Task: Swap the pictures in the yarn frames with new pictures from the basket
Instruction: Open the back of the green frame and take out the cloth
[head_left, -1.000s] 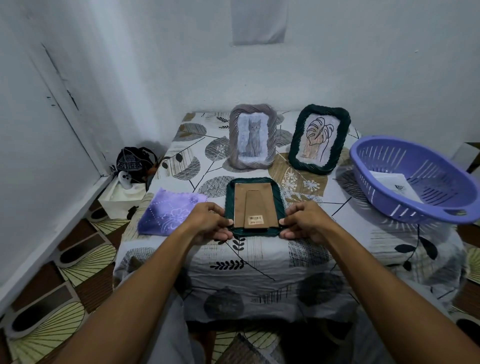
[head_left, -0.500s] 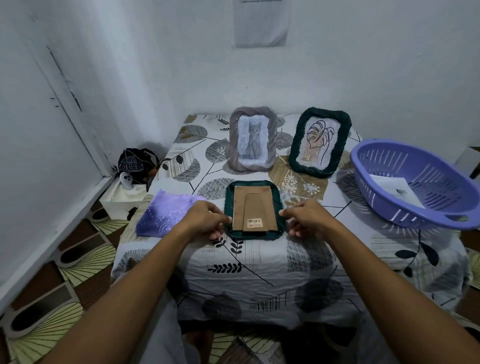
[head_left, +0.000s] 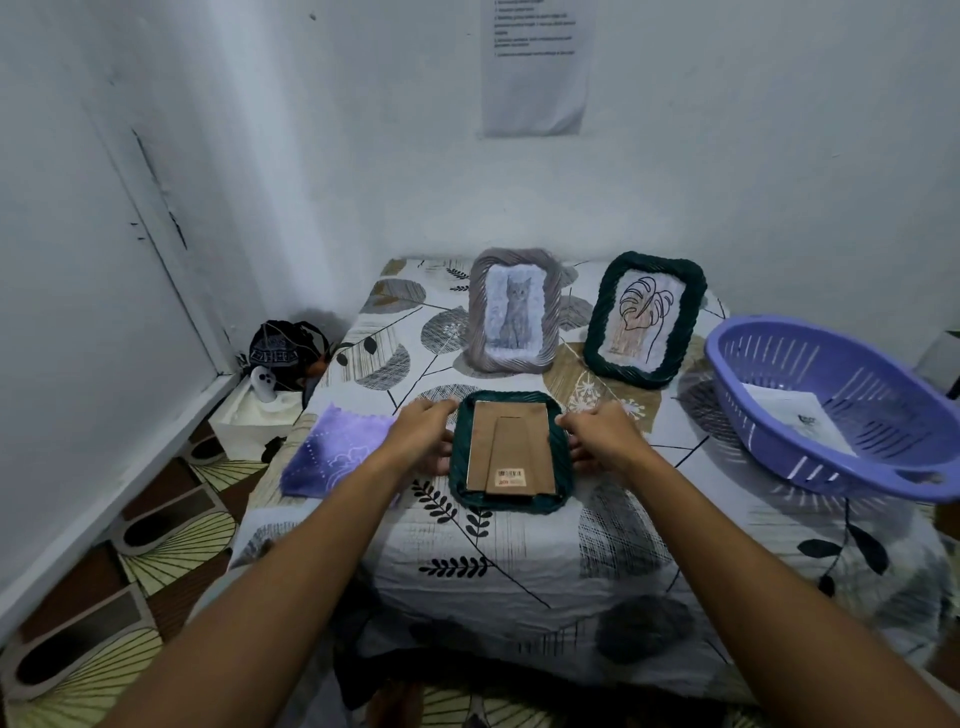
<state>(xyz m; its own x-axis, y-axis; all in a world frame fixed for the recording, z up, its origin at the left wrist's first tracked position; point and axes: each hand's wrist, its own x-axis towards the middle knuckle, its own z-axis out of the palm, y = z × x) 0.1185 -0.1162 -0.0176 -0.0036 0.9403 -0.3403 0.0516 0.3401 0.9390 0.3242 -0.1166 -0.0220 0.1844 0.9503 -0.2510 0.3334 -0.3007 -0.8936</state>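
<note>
Head cam: both hands slid up the face-down green yarn frame (head_left: 511, 452) since 1 second ago, left hand (head_left: 423, 434) and right hand (head_left: 597, 434) gripping its sides.

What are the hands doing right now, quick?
Left hand: fingers curled, gripping the left edge of the face-down green frame.
Right hand: fingers curled, gripping the frame's right edge.

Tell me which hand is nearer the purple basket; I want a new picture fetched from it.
Right. The right hand rests at the right edge of the face-down green frame, on the purple basket's side. The left hand is at the frame's opposite edge.
</note>
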